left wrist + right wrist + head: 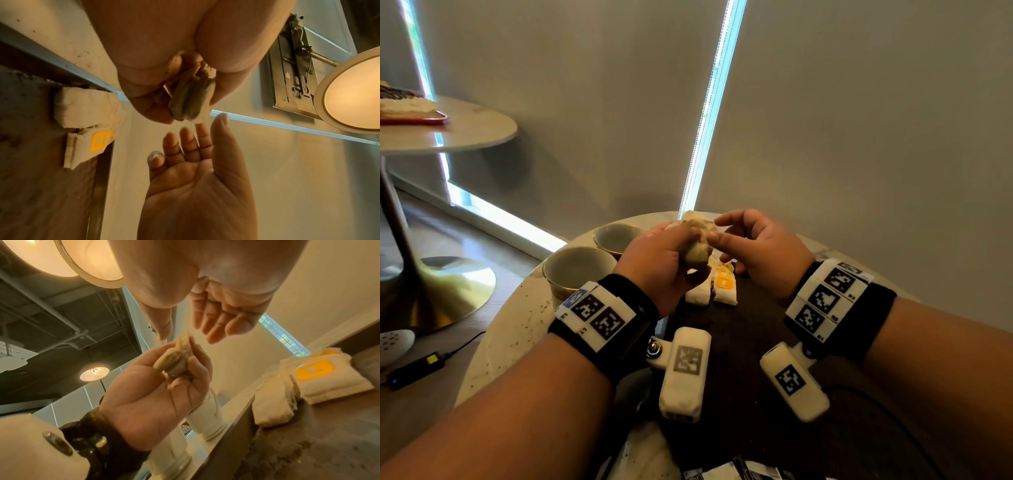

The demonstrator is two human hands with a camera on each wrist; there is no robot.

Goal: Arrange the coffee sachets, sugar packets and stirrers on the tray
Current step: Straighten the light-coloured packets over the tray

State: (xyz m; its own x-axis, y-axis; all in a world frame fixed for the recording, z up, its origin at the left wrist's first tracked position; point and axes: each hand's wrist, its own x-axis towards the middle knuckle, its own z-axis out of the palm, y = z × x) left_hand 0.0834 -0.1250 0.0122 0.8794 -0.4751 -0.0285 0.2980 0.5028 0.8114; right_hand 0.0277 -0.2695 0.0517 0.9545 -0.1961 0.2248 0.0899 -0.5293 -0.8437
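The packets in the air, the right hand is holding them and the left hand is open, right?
No, swapped. The left hand holds the packets; the right hand is open beside them, as the right wrist view shows.

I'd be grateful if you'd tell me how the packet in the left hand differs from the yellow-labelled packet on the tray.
The held packet is gripped above the tray by the left hand; the yellow-labelled packet lies flat on it. The held one looks bunched and shows no label; the other shows a yellow label. Both are pale and soft.
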